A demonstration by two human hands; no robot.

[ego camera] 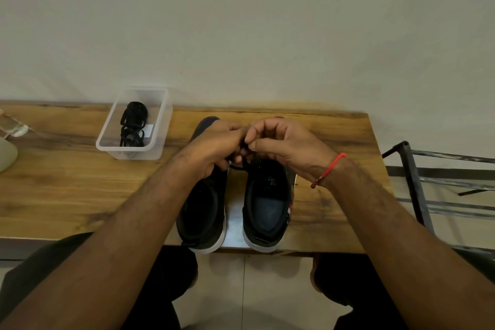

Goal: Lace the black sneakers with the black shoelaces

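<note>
A black shoelace [242, 162] is pinched between the left hand [214, 146] and the right hand [288, 146], both curled round it above the right sneaker [267, 203]. The left sneaker [203, 211] is set just beside it, heels at the near edge of the wooden surface [67, 190]. More black laces [132, 126] are kept in a clear plastic box [160, 126] well to the left.
</note>
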